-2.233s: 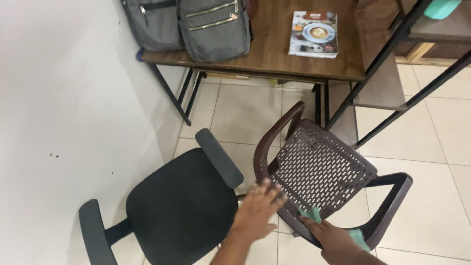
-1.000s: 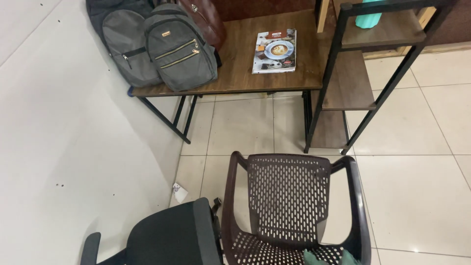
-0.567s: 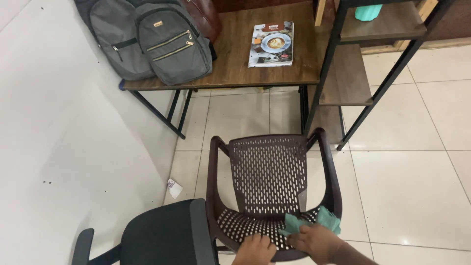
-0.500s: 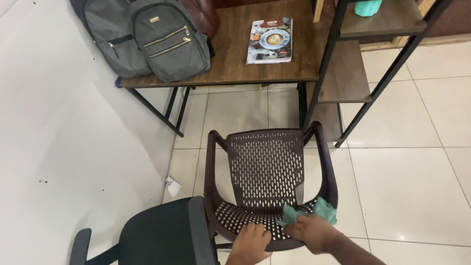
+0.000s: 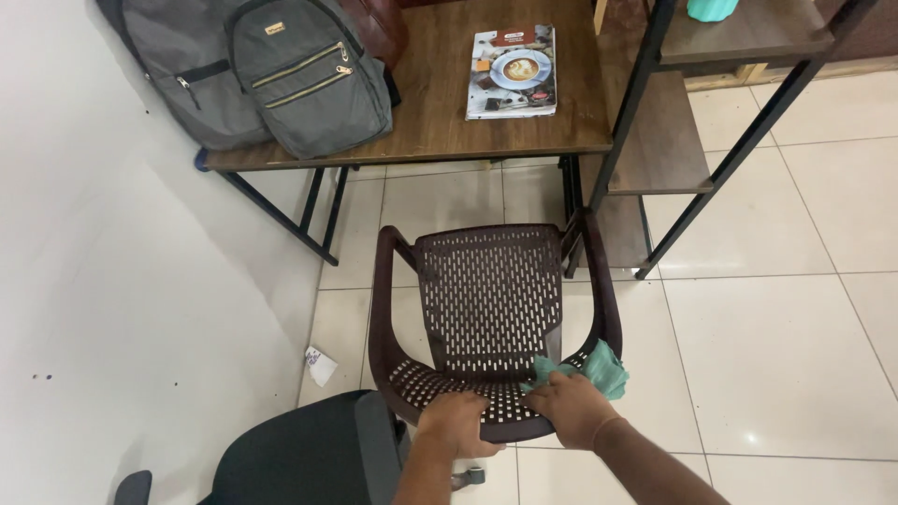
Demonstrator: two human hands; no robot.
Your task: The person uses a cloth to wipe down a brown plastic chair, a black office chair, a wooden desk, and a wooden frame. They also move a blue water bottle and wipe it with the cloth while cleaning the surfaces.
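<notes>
A dark brown plastic chair point(image 5: 486, 299) with a perforated seat and back stands on the tiled floor, facing me. My left hand point(image 5: 456, 423) grips the front edge of its seat. My right hand point(image 5: 572, 408) rests on the seat's front right part, pressing a teal cloth point(image 5: 599, 368) against it. The cloth bunches out past my fingers toward the right armrest.
A black office chair point(image 5: 309, 458) sits at the lower left, beside the brown chair. Beyond it stands a wooden desk point(image 5: 440, 122) with grey backpacks point(image 5: 281, 75) and a magazine point(image 5: 510, 70). A metal shelf unit point(image 5: 673, 131) is on the right, a white wall on the left, a paper scrap point(image 5: 319, 365) on the floor.
The brown chair has been turned to face me and pushed toward the desk. Both hands have come onto its seat front, the right one with the cloth.
</notes>
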